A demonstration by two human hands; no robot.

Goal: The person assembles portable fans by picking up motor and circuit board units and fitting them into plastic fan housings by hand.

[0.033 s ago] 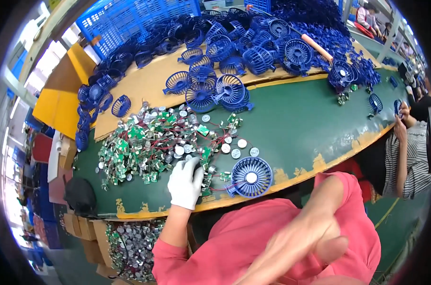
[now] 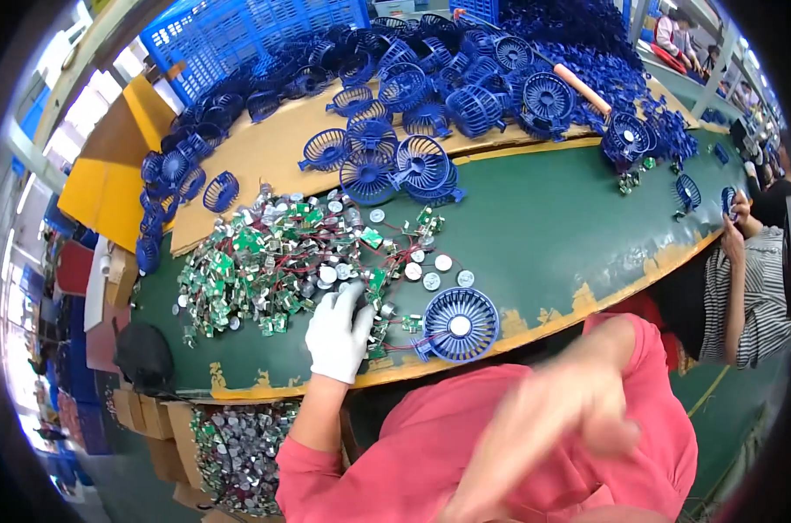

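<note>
The left hand point(image 2: 339, 336), in one white glove, lies flat with a wide, empty grip on the green table point(image 2: 543, 235), touching the edge of a heap of small green circuit boards with red wires point(image 2: 273, 261). One round blue plastic fan grille point(image 2: 458, 324) lies just beside it, and four loose silver discs point(image 2: 436, 270) lie near. The bare right hand point(image 2: 561, 418) is blurred; its grip cannot be told.

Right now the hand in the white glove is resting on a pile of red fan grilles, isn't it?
Not quite. The head view shows the gloved left hand resting at the edge of a pile of small green circuit boards and motors. The fan grilles are blue, and one lies just beside it.
</note>
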